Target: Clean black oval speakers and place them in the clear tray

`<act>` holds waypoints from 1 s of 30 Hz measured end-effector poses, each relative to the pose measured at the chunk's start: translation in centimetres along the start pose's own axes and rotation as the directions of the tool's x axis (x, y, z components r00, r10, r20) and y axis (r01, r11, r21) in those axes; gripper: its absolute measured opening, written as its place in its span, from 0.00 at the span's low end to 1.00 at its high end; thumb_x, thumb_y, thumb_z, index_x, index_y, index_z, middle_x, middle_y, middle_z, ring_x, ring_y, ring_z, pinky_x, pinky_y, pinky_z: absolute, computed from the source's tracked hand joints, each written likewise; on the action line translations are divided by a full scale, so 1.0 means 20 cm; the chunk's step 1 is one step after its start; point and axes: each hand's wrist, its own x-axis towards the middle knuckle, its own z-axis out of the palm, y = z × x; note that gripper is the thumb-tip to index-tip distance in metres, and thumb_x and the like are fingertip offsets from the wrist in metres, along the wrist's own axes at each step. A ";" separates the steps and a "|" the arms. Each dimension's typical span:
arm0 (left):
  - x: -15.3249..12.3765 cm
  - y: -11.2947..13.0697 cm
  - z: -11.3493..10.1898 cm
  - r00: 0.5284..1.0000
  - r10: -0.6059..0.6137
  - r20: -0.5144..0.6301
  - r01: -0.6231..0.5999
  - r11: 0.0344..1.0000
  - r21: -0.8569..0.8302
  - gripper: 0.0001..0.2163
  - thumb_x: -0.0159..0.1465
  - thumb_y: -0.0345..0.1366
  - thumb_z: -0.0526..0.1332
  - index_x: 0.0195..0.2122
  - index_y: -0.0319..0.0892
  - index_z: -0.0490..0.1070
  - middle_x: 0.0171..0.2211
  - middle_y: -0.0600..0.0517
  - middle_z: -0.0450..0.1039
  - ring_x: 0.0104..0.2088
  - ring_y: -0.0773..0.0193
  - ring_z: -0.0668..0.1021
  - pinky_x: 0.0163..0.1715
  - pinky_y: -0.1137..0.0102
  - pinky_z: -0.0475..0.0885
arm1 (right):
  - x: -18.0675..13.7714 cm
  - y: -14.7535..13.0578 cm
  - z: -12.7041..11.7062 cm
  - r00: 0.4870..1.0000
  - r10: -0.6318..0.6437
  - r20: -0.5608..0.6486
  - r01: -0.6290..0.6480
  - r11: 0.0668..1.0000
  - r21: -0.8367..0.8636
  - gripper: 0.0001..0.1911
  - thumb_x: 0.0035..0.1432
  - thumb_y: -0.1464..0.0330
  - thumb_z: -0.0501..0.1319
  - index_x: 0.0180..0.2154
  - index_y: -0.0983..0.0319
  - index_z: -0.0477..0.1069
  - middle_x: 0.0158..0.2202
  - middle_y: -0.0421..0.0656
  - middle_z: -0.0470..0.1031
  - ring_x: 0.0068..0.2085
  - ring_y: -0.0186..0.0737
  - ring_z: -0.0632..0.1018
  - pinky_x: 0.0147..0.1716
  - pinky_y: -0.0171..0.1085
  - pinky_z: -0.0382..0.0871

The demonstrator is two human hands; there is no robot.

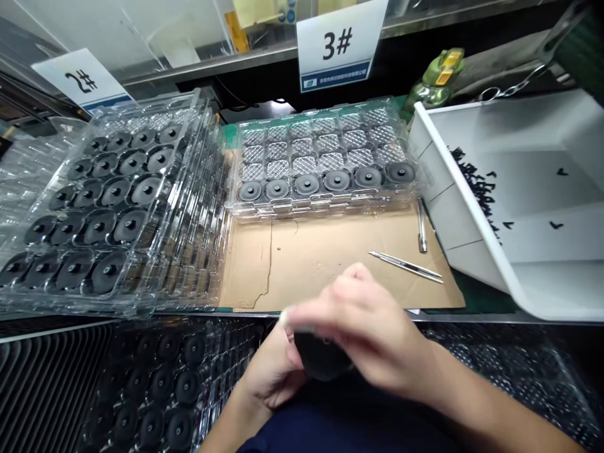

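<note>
The left hand is cupping a round black speaker-like part from below, its fingers closed around the edge, while the right hand is sweeping across the top, too blurred for me to tell whether it is gripping the part or only brushing it. Both are working just above the person's navy lap. Beyond them, a sheet of brown cardboard is lying on the bench, with two slim metal craft knives resting on it. A clear blister tray is sitting along its far edge, its front row holding six matching parts. More loaded trays are stacking up to the left, another stack is sitting below the bench edge, and a tilted white bin holding small black pieces is leaning in on the right, beside a "3#" sign
</note>
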 end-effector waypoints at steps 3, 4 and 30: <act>0.01 0.01 0.00 0.998 -0.002 0.055 0.006 0.996 -0.084 0.20 0.44 0.41 0.73 0.39 0.41 0.77 0.33 0.53 0.78 0.38 0.59 0.79 0.39 0.72 0.74 | -0.01 -0.03 0.03 0.969 0.202 -0.140 -0.225 0.958 -0.177 0.12 0.63 0.74 0.51 0.44 0.65 0.70 0.30 0.41 0.75 0.29 0.33 0.70 0.31 0.38 0.57; 0.01 0.00 0.00 0.998 0.001 0.065 0.006 0.993 -0.118 0.17 0.46 0.40 0.73 0.37 0.41 0.77 0.32 0.54 0.78 0.37 0.62 0.79 0.39 0.74 0.74 | -0.01 -0.05 0.04 0.975 0.162 -0.149 -0.193 0.956 -0.220 0.13 0.62 0.74 0.50 0.43 0.66 0.71 0.27 0.41 0.74 0.27 0.34 0.69 0.30 0.38 0.56; 0.01 0.03 -0.14 0.848 0.520 0.102 -0.461 0.628 0.627 0.49 0.54 0.27 0.68 0.65 0.55 0.32 0.53 0.45 0.69 0.55 0.53 0.70 0.56 0.58 0.59 | -0.48 0.29 0.29 0.863 0.439 -0.248 -0.484 0.860 -0.162 0.18 0.61 0.72 0.52 0.54 0.58 0.62 0.38 0.45 0.75 0.40 0.41 0.76 0.39 0.43 0.71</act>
